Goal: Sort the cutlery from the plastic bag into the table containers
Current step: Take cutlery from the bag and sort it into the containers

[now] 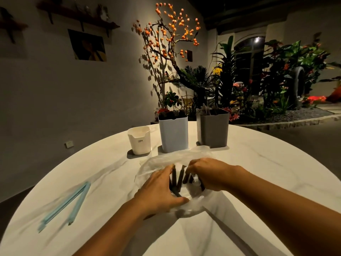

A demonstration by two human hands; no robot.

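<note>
A clear plastic bag lies in the middle of the round white table, with several dark cutlery handles showing between my hands. My left hand rests on the bag's near left side, fingers spread over the plastic. My right hand curls down over the bag's right side, its fingertips among the handles. Behind the bag stand three containers: a small white cup, a tall light-blue bin and a tall grey bin. Dark cutlery sticks out of both tall bins.
A light-blue bag-sealing clip lies open on the table's left side. Beyond the far edge stand a tree with orange fruit and dense plants. The room is dim.
</note>
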